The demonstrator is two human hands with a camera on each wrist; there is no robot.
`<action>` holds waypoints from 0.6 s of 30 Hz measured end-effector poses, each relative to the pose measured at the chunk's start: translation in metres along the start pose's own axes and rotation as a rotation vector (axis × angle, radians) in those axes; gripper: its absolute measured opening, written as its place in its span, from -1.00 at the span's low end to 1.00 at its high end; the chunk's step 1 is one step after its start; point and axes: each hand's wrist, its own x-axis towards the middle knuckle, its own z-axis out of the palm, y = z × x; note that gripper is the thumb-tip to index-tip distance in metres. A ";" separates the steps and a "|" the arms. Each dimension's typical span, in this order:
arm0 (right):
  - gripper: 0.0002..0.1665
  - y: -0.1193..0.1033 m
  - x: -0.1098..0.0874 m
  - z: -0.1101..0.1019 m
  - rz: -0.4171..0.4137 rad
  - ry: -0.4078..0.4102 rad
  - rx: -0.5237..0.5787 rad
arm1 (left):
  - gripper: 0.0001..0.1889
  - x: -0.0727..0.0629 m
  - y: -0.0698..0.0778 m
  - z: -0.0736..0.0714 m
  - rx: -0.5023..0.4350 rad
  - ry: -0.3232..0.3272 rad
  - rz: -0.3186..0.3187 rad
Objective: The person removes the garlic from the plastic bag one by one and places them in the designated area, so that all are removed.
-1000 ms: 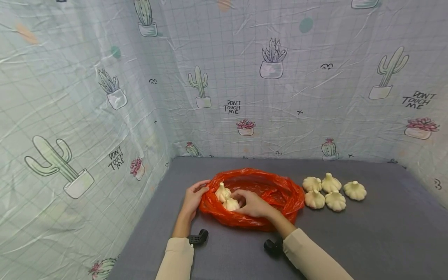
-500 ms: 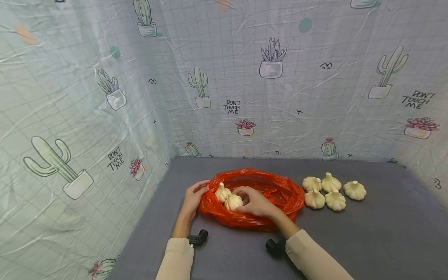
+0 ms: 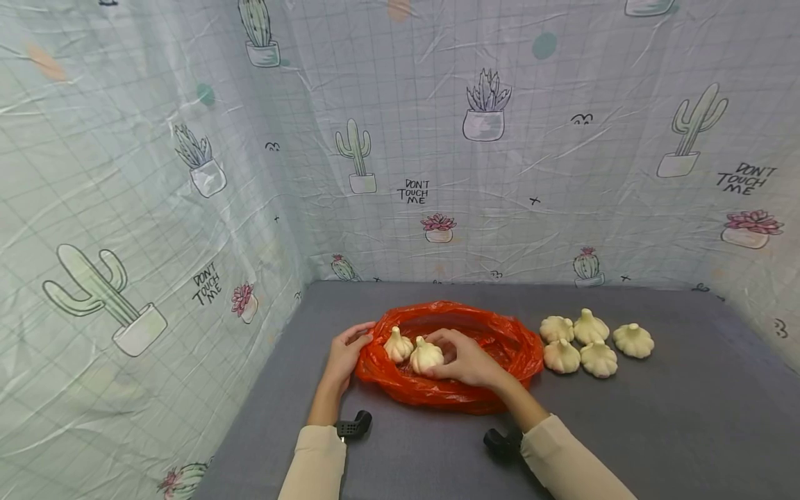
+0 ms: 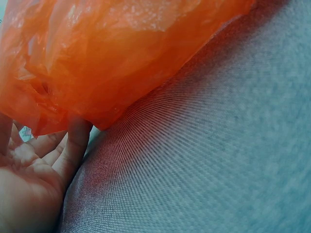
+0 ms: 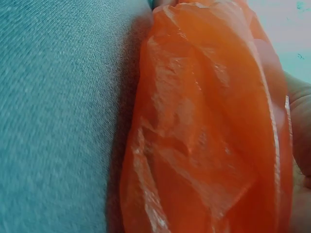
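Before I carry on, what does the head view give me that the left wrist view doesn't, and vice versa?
Only the head view clearly shows the garlic: the held bulb in the right hand, the other bulb in the red bag, and five bulbs on the table right of the bag. It alone shows the beige sleeves.

Only the left wrist view shows the palm side of the left hand.

Both share the left hand, the bag's outside and the table surface.

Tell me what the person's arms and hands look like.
The left sleeve and right sleeve are plain beige. The left hand and right hand are bare. The left wrist camera and right wrist camera are black with rounded ends.
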 end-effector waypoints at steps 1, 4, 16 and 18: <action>-0.36 0.000 -0.001 -0.001 0.000 0.004 -0.007 | -0.68 0.000 0.000 0.000 0.002 0.001 0.001; -0.37 0.000 -0.003 -0.005 0.002 0.019 -0.027 | -0.67 0.000 -0.001 0.001 0.002 0.006 0.000; -0.38 -0.008 -0.018 -0.023 0.023 0.056 -0.019 | -0.67 0.000 0.001 -0.001 0.001 0.009 -0.002; -0.38 -0.009 -0.021 -0.026 0.012 0.060 -0.031 | -0.66 0.000 0.000 -0.001 0.002 0.007 -0.004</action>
